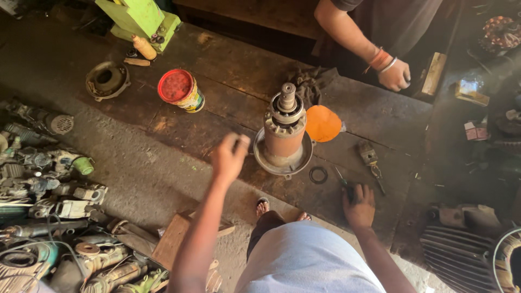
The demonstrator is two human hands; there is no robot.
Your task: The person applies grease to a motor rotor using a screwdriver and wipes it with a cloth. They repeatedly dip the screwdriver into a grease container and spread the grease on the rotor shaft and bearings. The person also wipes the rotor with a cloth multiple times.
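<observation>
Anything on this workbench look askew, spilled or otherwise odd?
Nothing looks spilled or broken. The motor rotor stands upright on its round flange, and a loose black ring lies flat beside it. The left hand hovers near the rotor; the right hand rests on a screwdriver.

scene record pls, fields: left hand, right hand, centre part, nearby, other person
left hand: raised, fingers curled, holding nothing, just left of motor rotor
right hand: on bench, at a dark screwdriver
centre part: motor rotor, upright on its round flange
nearby: black ring, orange lid, red-topped can
other person: a hand resting on bench edge
</observation>
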